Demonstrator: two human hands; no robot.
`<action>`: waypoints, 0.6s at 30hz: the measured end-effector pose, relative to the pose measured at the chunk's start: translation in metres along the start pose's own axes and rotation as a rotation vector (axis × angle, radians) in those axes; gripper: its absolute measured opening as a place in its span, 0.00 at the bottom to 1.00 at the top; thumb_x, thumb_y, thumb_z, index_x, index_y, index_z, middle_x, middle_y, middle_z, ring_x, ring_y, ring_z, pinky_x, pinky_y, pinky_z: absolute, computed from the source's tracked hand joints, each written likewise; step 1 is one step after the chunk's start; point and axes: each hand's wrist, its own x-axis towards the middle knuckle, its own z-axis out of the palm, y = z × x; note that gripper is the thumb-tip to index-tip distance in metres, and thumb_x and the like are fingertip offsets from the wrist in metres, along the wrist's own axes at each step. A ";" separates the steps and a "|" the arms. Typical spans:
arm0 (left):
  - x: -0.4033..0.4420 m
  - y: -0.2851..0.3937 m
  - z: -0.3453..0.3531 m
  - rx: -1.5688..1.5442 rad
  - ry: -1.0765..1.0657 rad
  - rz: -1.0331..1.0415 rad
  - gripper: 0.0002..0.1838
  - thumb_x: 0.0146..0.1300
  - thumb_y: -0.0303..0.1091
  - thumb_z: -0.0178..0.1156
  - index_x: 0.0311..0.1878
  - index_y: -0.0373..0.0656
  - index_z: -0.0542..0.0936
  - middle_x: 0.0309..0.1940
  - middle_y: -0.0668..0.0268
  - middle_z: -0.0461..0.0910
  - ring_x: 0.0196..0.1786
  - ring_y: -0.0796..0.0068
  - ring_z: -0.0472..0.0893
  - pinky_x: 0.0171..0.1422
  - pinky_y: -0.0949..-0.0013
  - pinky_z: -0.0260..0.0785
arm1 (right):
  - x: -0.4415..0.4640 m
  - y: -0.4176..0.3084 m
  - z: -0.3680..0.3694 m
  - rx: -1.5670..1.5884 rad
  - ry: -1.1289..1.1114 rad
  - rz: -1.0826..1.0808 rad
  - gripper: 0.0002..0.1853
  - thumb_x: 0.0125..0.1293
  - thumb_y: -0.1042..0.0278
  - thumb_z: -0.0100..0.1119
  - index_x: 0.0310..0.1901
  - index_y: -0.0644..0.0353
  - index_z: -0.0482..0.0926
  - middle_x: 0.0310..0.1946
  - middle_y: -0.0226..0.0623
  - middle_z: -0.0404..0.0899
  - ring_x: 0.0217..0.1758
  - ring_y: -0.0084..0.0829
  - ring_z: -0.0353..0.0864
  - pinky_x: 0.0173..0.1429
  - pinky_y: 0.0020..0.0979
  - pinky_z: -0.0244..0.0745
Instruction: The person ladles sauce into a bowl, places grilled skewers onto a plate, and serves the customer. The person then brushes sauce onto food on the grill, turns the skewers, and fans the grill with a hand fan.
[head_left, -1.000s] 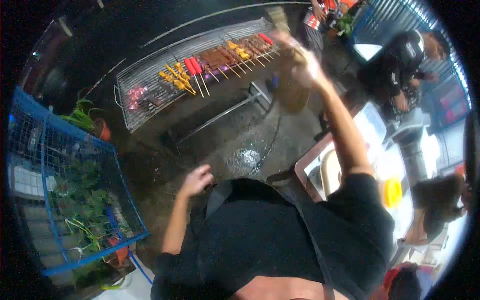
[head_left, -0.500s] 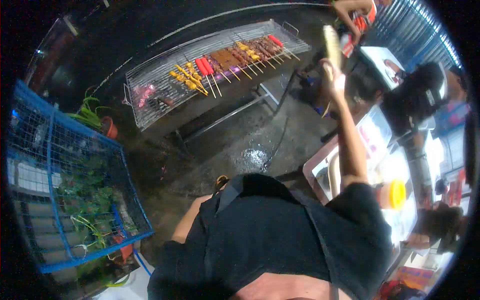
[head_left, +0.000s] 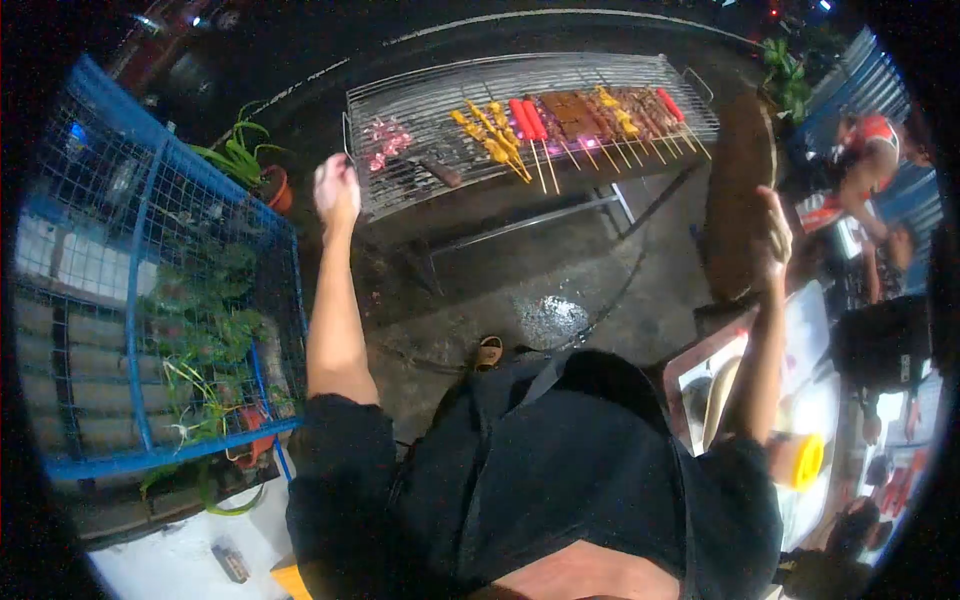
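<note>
My left hand [head_left: 337,192] is at the near left corner of the long wire grill [head_left: 400,95], its fingers curled beside the grill's end handle [head_left: 346,135]. Whether it grips that handle or something small, I cannot make out. In my right hand [head_left: 774,235] is a broad, flat brown hand fan [head_left: 738,205], upright off the grill's right end. On the grill lie yellow skewers [head_left: 490,140], red skewers [head_left: 528,120], brown meat skewers [head_left: 575,115] and, at the left, loose pinkish pieces [head_left: 385,142] near a dark block [head_left: 440,172].
A blue mesh fence [head_left: 140,300] with plants stands at my left. At my right is a table with a plastic tub [head_left: 805,310] and a yellow-lidded jar [head_left: 806,460]. Another person [head_left: 870,170] is at the far right. The floor has a wet patch [head_left: 553,318].
My left arm has come into view and stretched forward to the grill's left end. The fan has turned from edge-on to broadside, and my right hand has lowered. The view has swung left.
</note>
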 end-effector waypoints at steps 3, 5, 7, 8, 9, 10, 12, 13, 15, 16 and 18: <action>0.036 0.004 0.035 0.314 -0.302 0.034 0.23 0.57 0.41 0.60 0.55 0.49 0.70 0.48 0.48 0.71 0.50 0.49 0.74 0.53 0.56 0.69 | -0.007 -0.025 0.013 -0.056 -0.102 0.031 0.20 0.66 0.65 0.39 0.54 0.67 0.70 0.50 0.36 0.73 0.54 0.26 0.69 0.60 0.26 0.61; 0.043 0.013 0.063 0.329 -0.451 -0.056 0.30 0.57 0.46 0.60 0.62 0.53 0.64 0.51 0.42 0.70 0.55 0.47 0.72 0.57 0.55 0.68 | -0.020 -0.017 0.012 -0.082 0.002 0.320 0.19 0.66 0.66 0.40 0.55 0.65 0.71 0.45 0.33 0.74 0.51 0.23 0.71 0.57 0.24 0.63; 0.031 0.011 0.052 0.333 -0.494 -0.024 0.29 0.57 0.45 0.60 0.62 0.52 0.65 0.52 0.44 0.71 0.55 0.50 0.72 0.58 0.56 0.67 | -0.029 -0.004 0.020 0.111 0.071 0.573 0.18 0.65 0.68 0.43 0.55 0.62 0.71 0.42 0.29 0.76 0.48 0.19 0.72 0.54 0.22 0.65; 0.031 0.009 0.051 0.326 -0.534 0.011 0.27 0.58 0.44 0.59 0.61 0.51 0.67 0.52 0.46 0.72 0.56 0.52 0.73 0.58 0.57 0.67 | -0.029 -0.024 0.025 0.217 -0.022 0.565 0.18 0.65 0.68 0.44 0.55 0.62 0.72 0.42 0.30 0.76 0.48 0.20 0.72 0.55 0.22 0.65; 0.039 0.002 0.058 0.312 -0.580 0.056 0.26 0.59 0.43 0.58 0.61 0.50 0.68 0.53 0.48 0.73 0.56 0.55 0.73 0.59 0.59 0.67 | -0.030 -0.044 0.030 0.321 -0.116 0.564 0.18 0.65 0.68 0.45 0.55 0.62 0.72 0.43 0.30 0.76 0.48 0.20 0.72 0.55 0.23 0.66; 0.056 -0.007 0.068 0.299 -0.625 0.102 0.25 0.60 0.42 0.57 0.60 0.50 0.70 0.53 0.51 0.74 0.57 0.57 0.73 0.60 0.60 0.66 | -0.033 -0.059 0.041 0.169 -0.149 0.535 0.19 0.64 0.68 0.46 0.55 0.62 0.72 0.43 0.31 0.76 0.48 0.22 0.73 0.55 0.24 0.66; 0.069 -0.014 0.072 -0.034 -0.595 0.087 0.19 0.58 0.38 0.58 0.53 0.47 0.77 0.47 0.56 0.79 0.51 0.60 0.78 0.61 0.64 0.65 | -0.042 -0.058 0.061 -0.360 -0.095 0.517 0.19 0.61 0.70 0.48 0.54 0.61 0.73 0.44 0.33 0.77 0.49 0.26 0.73 0.57 0.26 0.66; 0.080 -0.019 0.068 0.244 -0.571 0.037 0.24 0.55 0.42 0.62 0.54 0.45 0.77 0.47 0.57 0.80 0.49 0.65 0.79 0.58 0.66 0.67 | -0.013 -0.044 0.070 0.319 0.241 0.440 0.19 0.58 0.71 0.50 0.52 0.60 0.75 0.45 0.35 0.77 0.49 0.30 0.74 0.57 0.29 0.67; 0.089 -0.077 0.090 -0.105 -0.832 -0.107 0.24 0.53 0.48 0.65 0.48 0.43 0.77 0.37 0.62 0.80 0.36 0.72 0.78 0.45 0.71 0.69 | -0.010 -0.037 0.088 -0.221 0.164 0.210 0.18 0.57 0.70 0.49 0.50 0.59 0.76 0.45 0.39 0.78 0.50 0.33 0.75 0.56 0.31 0.69; 0.093 -0.092 0.090 0.006 -0.962 -0.180 0.22 0.54 0.50 0.65 0.43 0.42 0.78 0.28 0.67 0.81 0.24 0.75 0.77 0.34 0.72 0.71 | -0.012 -0.045 0.100 -0.264 0.048 0.092 0.18 0.57 0.72 0.47 0.50 0.59 0.76 0.45 0.40 0.78 0.49 0.35 0.76 0.55 0.32 0.69; 0.115 -0.071 0.048 -0.068 -1.115 -0.141 0.21 0.54 0.50 0.66 0.35 0.39 0.78 0.19 0.68 0.77 0.18 0.77 0.73 0.25 0.71 0.68 | -0.006 -0.087 0.087 0.232 -0.075 0.030 0.20 0.52 0.73 0.51 0.49 0.56 0.75 0.45 0.41 0.77 0.49 0.39 0.76 0.52 0.31 0.71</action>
